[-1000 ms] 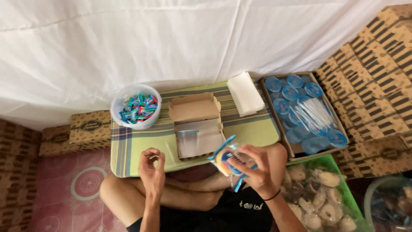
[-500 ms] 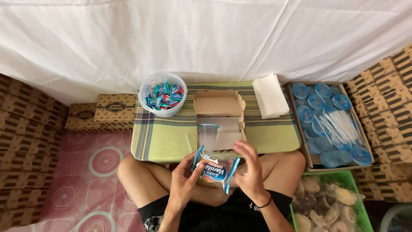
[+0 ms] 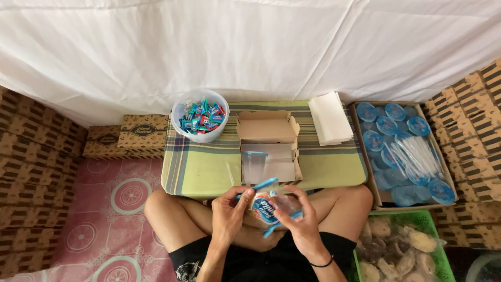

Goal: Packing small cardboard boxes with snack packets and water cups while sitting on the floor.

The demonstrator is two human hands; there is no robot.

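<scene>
I sit cross-legged behind a low table with a green plaid cloth (image 3: 203, 167). Both hands are raised over my lap and hold one small clear snack packet with blue edges (image 3: 267, 204). My left hand (image 3: 228, 211) pinches its left side, and my right hand (image 3: 301, 219) grips its right side, a dark band on that wrist. Just beyond the packet an open cardboard box (image 3: 269, 143) lies on the table, with a clear plastic cup (image 3: 254, 166) standing inside it.
A white bowl of wrapped candies (image 3: 200, 121) stands at the table's back left, a stack of white napkins (image 3: 330, 117) at its back right. A carton of blue-lidded cups and straws (image 3: 404, 149) sits right; a green crate of pastries (image 3: 402, 248) below it. Brown boxes line both sides.
My left hand, empty a second ago, has come over and now holds the packet together with my right hand. The view has shifted so the table sits more central.
</scene>
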